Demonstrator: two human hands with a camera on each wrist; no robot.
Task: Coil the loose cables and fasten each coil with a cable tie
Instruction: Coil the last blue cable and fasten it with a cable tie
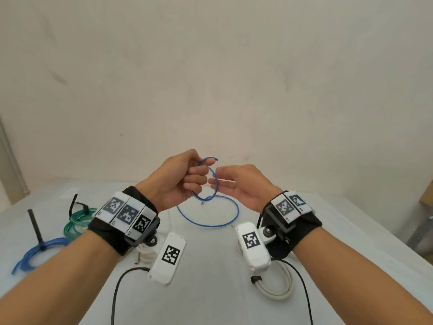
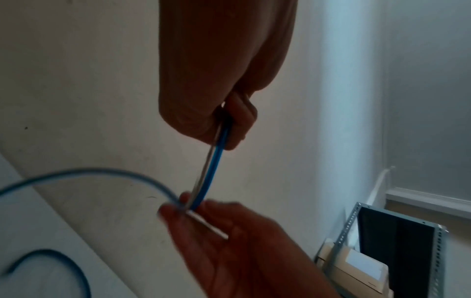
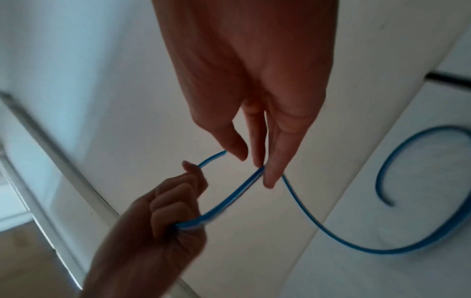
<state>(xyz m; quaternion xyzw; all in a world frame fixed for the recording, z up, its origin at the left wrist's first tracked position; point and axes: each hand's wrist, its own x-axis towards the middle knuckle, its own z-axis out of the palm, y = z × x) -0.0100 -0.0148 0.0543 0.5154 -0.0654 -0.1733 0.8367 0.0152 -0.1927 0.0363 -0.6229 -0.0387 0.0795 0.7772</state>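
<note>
A thin blue cable (image 1: 206, 225) hangs from my hands above the white table (image 1: 328, 231), its free length lying in one wide loop on the cloth. My left hand (image 1: 198, 178) grips a small coil of it in a fist, with one short end arching out over the knuckles. In the left wrist view the strands (image 2: 214, 161) leave the left hand (image 2: 229, 129) side by side. My right hand (image 1: 214, 181) is close beside, fingers nearly straight. The cable (image 3: 305, 211) runs between two of the right hand's fingers (image 3: 272, 177), and the thumb stays apart.
Tied coils lie on the table: a green one (image 1: 79, 221) and a thick blue one (image 1: 39, 252) at left, each with a black tie, a white one (image 1: 145, 254) under my left wrist, and a beige one (image 1: 276, 287) near right. A metal rack (image 1: 421, 233) stands beyond the right edge.
</note>
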